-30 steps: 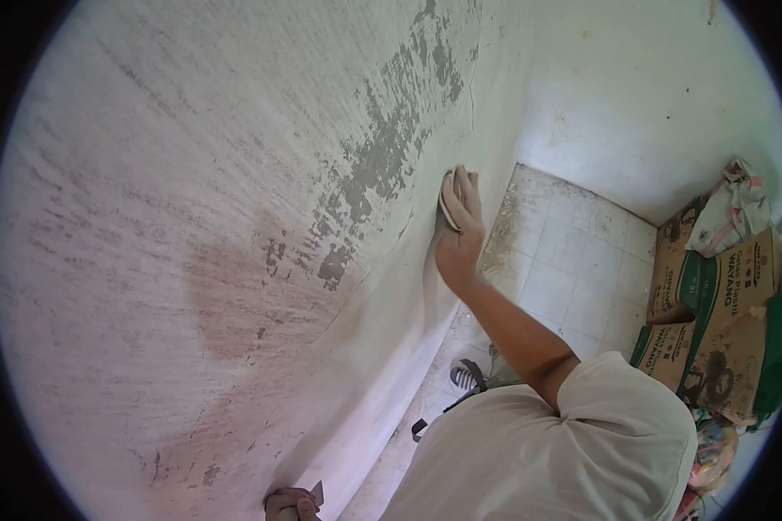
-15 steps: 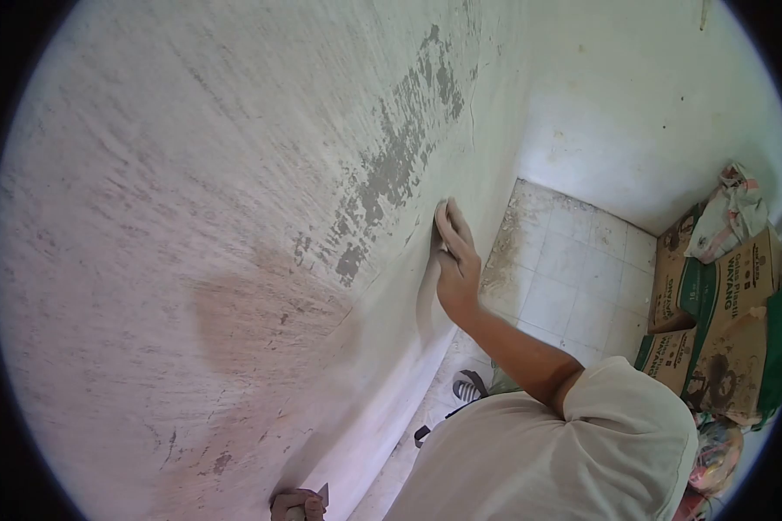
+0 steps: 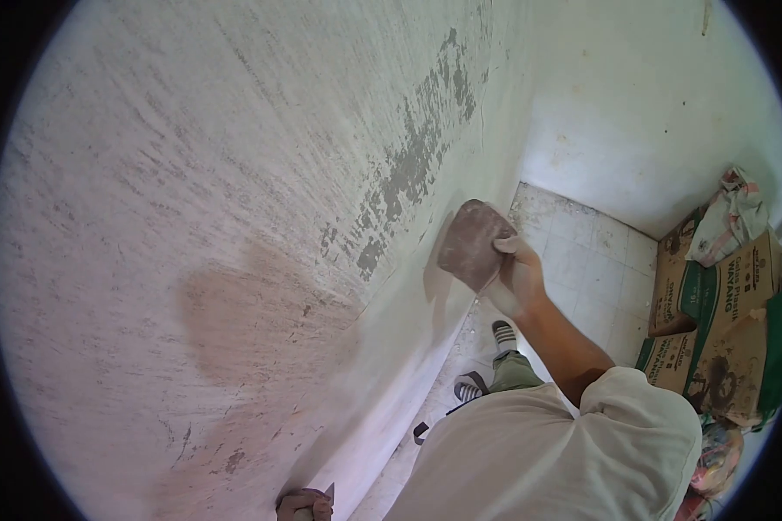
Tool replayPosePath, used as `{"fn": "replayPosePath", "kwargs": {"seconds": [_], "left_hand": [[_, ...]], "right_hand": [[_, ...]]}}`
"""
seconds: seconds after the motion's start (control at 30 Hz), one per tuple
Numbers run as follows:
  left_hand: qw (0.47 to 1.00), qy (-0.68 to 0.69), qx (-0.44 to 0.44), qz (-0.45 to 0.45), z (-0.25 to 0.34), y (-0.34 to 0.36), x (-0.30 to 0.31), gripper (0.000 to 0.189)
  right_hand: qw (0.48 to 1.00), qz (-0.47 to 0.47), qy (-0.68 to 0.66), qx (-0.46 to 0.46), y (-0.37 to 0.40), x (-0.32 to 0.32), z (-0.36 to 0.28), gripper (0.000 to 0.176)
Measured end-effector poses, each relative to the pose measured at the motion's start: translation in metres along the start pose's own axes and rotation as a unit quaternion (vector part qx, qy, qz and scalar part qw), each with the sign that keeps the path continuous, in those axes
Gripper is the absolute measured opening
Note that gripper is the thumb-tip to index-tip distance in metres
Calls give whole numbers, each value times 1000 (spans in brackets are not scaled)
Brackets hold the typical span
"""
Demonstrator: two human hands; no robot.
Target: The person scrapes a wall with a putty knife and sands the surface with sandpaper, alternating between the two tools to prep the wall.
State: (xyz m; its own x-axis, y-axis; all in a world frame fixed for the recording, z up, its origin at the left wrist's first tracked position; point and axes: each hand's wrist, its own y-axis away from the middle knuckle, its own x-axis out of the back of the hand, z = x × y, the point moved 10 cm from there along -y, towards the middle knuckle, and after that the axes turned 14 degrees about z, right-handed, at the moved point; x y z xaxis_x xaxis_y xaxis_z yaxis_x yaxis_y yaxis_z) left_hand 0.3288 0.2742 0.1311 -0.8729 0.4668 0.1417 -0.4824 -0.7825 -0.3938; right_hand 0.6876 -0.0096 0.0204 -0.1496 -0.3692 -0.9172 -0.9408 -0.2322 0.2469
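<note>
The shirt (image 3: 547, 456) fills the lower foreground; at the bottom edge the left hand (image 3: 302, 505), partly cut off, is curled beside the wall (image 3: 122, 226), a thin pointed piece (image 3: 329, 492) jutting from its fingers; further out, the right hand (image 3: 520, 276) grips a brown pad (image 3: 473, 245) by its near edge, thumb on the upward face; the pad extends past the fingers toward the wall, though contact cannot be told; a grey patch (image 3: 408, 169) marks the wall just beyond; the feet (image 3: 469, 388) stand on the floor (image 3: 573, 256); boxes (image 3: 738, 291) lie at the right, under a white bag (image 3: 730, 217).
</note>
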Motion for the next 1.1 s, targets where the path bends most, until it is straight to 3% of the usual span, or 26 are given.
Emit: {"fn": "replayPosePath", "kwargs": {"seconds": [0.1,0.5,0.6,0.7,0.8,0.9,1.0,1.07,1.1], "left_hand": [[1000,-1,-2,0,0,0,-1,25],[1000,-2,-6,-5,5,0,0,26],[1000,-2,-7,-2,5,0,0,26],[1000,-3,-8,0,5,0,2,26],[1000,2,-17,5,8,0,6,26],[998,-15,-60,-6,12,-2,5,28],[999,-16,-48,1,7,-2,9,31],[998,-21,-58,-9,11,-5,6,32],[998,-31,-45,-13,8,-4,7,31]], "right_hand": [[998,-46,44,-6,5,-11,-7,56],[975,-10,210,73,-3,-5,23,41],[967,-13,212,140,-8,-13,6,39],[951,-6,241,192,-42,26,-21,36],[899,134,293,298,-50,66,-55,32],[821,139,354,425,-23,51,-70,32],[772,69,447,447,12,8,-35,28],[778,-34,496,385,43,-15,19,25],[767,-146,499,377,71,-41,46,26]]}}
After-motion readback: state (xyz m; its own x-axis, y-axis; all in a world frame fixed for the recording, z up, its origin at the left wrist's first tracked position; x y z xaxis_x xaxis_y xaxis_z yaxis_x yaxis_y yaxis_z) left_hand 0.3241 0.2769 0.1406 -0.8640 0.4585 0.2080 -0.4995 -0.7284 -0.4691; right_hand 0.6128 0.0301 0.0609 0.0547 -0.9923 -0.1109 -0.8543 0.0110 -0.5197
